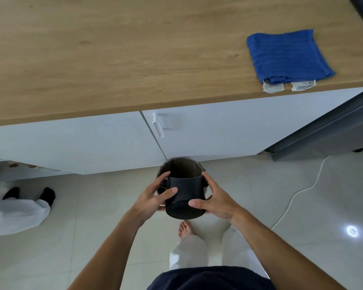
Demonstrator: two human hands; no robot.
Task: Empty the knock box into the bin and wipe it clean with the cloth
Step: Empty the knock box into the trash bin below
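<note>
Gripping black knock box [186,193], tipped over bin [181,166].

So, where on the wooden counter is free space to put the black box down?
The counter is bare across its left and middle, up to the blue cloth near the right front edge. Only the far right is crowded, by the cloth. Both hands, left and right, hold the knock box tilted over the bin.

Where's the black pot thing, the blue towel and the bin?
Black cylindrical knock box [184,195]: head view, its dark side wall.
Folded blue ribbed cloth [285,55]: head view, middle of its top.
Dark round bin [181,167]: head view, its inner wall.
</note>
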